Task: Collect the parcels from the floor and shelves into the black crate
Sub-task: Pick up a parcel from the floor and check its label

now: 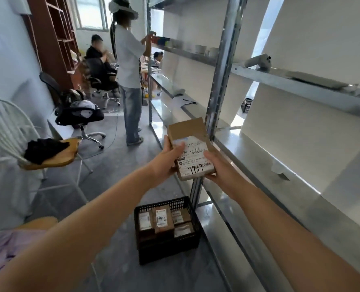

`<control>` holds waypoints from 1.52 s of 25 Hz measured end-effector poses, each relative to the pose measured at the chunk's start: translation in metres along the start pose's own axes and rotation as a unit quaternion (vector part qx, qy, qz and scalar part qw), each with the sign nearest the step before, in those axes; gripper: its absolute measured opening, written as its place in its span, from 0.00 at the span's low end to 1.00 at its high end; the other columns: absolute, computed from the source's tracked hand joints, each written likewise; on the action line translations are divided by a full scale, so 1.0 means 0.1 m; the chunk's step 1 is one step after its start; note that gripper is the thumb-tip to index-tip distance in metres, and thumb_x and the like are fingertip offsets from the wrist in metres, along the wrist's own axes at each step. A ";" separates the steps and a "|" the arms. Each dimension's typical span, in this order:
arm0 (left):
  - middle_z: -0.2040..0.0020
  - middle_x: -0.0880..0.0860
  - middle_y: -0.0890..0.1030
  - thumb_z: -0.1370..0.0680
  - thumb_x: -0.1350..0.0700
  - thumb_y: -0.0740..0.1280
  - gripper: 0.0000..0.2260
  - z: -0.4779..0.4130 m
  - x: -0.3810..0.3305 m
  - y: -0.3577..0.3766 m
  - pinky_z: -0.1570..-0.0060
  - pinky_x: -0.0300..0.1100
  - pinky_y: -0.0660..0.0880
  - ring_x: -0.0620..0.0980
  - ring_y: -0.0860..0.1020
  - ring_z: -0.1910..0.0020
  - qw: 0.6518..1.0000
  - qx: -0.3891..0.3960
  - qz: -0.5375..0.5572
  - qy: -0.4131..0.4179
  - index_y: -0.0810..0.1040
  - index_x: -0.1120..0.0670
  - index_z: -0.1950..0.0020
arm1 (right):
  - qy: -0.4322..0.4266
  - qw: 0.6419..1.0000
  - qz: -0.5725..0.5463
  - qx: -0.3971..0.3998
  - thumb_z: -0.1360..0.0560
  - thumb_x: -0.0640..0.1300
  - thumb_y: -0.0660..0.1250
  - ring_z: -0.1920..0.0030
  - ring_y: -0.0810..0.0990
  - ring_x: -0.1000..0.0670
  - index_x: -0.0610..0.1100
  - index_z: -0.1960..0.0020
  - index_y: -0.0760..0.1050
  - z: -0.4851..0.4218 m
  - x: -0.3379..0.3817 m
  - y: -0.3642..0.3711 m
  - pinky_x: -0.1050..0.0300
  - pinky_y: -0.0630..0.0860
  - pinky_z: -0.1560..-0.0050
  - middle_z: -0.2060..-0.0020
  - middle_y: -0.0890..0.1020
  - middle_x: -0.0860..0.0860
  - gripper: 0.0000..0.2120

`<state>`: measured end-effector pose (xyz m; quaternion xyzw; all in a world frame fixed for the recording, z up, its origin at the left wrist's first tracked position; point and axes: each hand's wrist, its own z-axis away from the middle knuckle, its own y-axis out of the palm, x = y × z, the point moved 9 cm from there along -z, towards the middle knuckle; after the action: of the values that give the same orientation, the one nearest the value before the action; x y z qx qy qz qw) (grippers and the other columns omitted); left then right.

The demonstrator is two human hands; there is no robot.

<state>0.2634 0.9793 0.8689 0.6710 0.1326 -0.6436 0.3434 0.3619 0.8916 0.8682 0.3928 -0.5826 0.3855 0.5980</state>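
Head view shows both arms stretched forward, holding one brown cardboard parcel up in the air between them. The left hand grips the parcel's left edge with its thumb lying across the white shipping label, and the right hand clasps the lower right corner from beneath, fingers wrapped around the side. The parcel is tilted, its label face turned up toward the camera, with handwritten digits along the label's lower edge.

Directly below the held parcel, on the grey floor, stands the black crate, just beside the foot of the metal shelving's upright post. Inside the crate lie several labelled brown parcels, packed side by side and filling most of its bottom.

The metal shelves run along the right; a grey flat packet and a pale handheld device rest on the upper shelf. On the left, a white wire chair with a wooden seat carries a black cloth. Farther back another person wearing a headset stands at the shelving
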 end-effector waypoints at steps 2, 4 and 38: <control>0.43 0.57 0.79 0.22 0.52 0.62 0.30 -0.22 0.16 -0.02 0.42 0.56 0.76 0.58 0.79 0.44 1.000 -0.021 0.011 -0.011 0.49 0.39 0.25 | 0.013 1.000 -0.005 0.018 0.20 0.48 0.57 0.53 0.84 0.56 0.53 0.36 0.70 -0.24 -0.17 -0.13 0.63 0.79 0.59 0.51 0.84 0.52 0.13; 0.43 0.55 0.79 0.21 0.52 0.61 0.30 -0.43 0.33 -0.07 0.48 0.48 0.80 0.53 0.81 0.47 0.999 -0.035 0.025 -0.019 0.48 0.40 0.25 | 0.031 0.999 -0.023 0.027 0.20 0.49 0.56 0.52 0.83 0.54 0.55 0.39 0.72 -0.49 -0.37 -0.22 0.61 0.79 0.58 0.52 0.84 0.52 0.12; 0.44 0.52 0.77 0.20 0.54 0.61 0.21 -4.29 7.38 -2.82 0.54 0.44 0.80 0.50 0.79 0.48 0.929 -0.154 0.001 -0.335 0.57 0.48 0.30 | 0.362 0.931 0.010 -0.037 0.19 0.48 0.54 0.57 0.84 0.51 0.48 0.34 0.69 -3.98 -8.23 -1.47 0.60 0.79 0.65 0.51 0.82 0.46 0.15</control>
<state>0.5204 1.2611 0.0543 0.3549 0.1066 -0.8024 0.4677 0.6346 1.1968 0.0375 0.1988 -0.3443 0.4856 0.7785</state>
